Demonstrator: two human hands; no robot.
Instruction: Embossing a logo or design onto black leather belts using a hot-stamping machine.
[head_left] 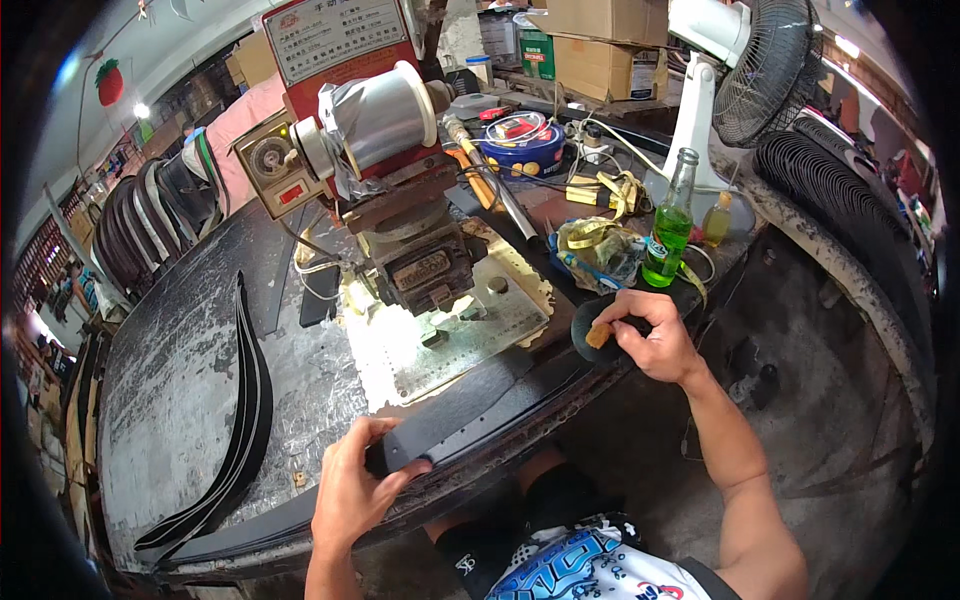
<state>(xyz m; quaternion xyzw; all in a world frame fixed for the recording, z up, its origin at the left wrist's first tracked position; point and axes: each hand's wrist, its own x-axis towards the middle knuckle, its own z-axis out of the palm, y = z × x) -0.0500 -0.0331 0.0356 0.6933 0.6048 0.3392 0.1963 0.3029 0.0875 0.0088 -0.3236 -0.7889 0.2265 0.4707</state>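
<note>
My left hand (pixel 358 478) grips the end of a black belt strip (pixel 455 418) with a row of small holes, its thumb on top. The strip lies along the table's near edge and runs to the right, beneath my right hand. A small yellow-brown piece (pixel 599 335), like a scrap of sponge, is pinched between the fingers of my right hand (pixel 652 338). That hand hovers over a round dark disc or dish (pixel 582 328) at the table's edge. Behind the strip stands a hot stamping machine (pixel 420 265) with a silver foil roll (pixel 380 118) and a brightly lit metal plate (pixel 470 345).
More black strips (pixel 250 400) lie bundled on the worn table (pixel 170 400) at left. Right of the machine are a green bottle (pixel 670 225), a blue round tin (pixel 522 148), a yellow tape measure (pixel 600 232) and a fan (pixel 760 70). Coiled strips (pixel 835 190) hang at far right.
</note>
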